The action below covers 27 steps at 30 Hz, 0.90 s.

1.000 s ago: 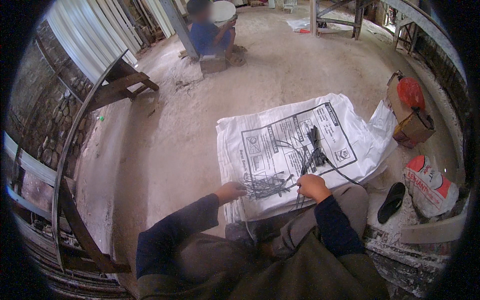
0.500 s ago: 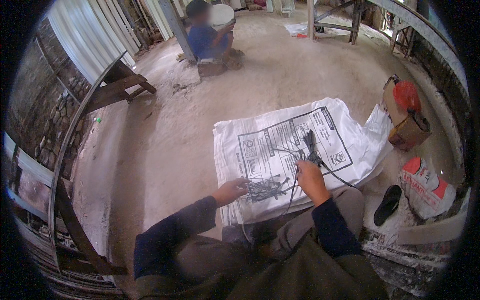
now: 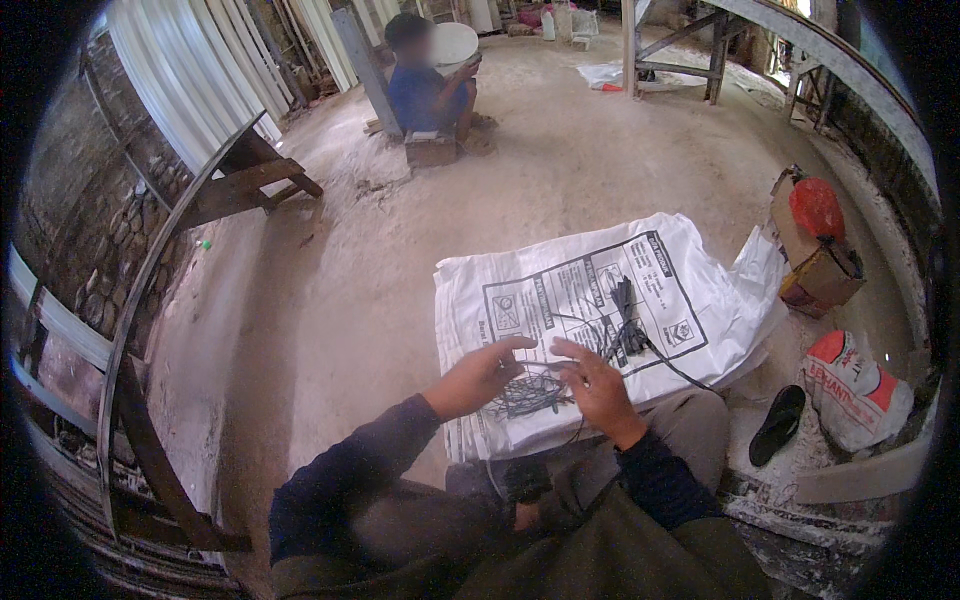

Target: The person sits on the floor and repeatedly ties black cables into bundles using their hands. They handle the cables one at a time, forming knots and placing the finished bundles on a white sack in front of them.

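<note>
A dusty concrete floor (image 3: 330,300) spreads out in front of me, with corrugated metal sheets leaning at the far left and another person (image 3: 425,85) sitting well away at the top of the view. Spread on the floor just past my knees is a white woven sack (image 3: 600,300) printed with a black rectangular frame and small square symbols. On it lies a tangle of thin black wire (image 3: 530,392), its loose mass under my fingers, while its long strands run away from me and to the right, up to a dark bundled end (image 3: 627,318) near the middle of the sack. My left hand (image 3: 480,375) has its fingers spread over the tangle, thumb and forefinger pinching a strand, and my right hand (image 3: 595,385) rests on the wire beside it, fingers bent onto the strands; whether that grip is closed I cannot tell. Compared with a moment ago, my hands have drawn closer together over the tangle. At right a brown cardboard box (image 3: 815,265) holds a red bag, a white and red printed sack (image 3: 855,390) lies nearer me, and a black sandal (image 3: 778,425) sits beside it.
</note>
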Available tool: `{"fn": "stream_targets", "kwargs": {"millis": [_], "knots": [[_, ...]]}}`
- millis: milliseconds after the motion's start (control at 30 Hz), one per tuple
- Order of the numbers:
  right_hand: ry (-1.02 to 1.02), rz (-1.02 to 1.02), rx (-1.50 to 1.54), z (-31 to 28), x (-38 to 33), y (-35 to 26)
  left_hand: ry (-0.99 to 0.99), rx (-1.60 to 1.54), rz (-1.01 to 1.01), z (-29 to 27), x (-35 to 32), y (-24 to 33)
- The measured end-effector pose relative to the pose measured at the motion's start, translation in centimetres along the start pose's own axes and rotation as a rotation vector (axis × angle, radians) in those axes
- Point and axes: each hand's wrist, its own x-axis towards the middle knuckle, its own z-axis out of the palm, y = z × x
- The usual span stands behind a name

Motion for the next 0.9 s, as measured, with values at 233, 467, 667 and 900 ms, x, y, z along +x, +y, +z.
{"fn": "stream_targets", "kwargs": {"millis": [233, 467, 667, 900], "knots": [[-0.144, 0.259, 0.142, -4.7, 0.6, 0.7, 0.185, 0.159, 0.237, -3.4, -1.1, 1.8], [-0.056, 0.399, 1.031, -7.2, 0.7, 1.1, 0.314, 0.07, 0.168, -4.5, -1.3, 0.4], [0.029, 0.14, 1.511, -8.5, 1.1, 2.4, 0.306, 0.024, 0.096, -4.1, -0.7, -3.5], [0.287, -0.104, 1.759, -10.4, 0.5, 4.1, 0.237, 0.128, -0.074, -3.7, -0.9, -4.2]]}}
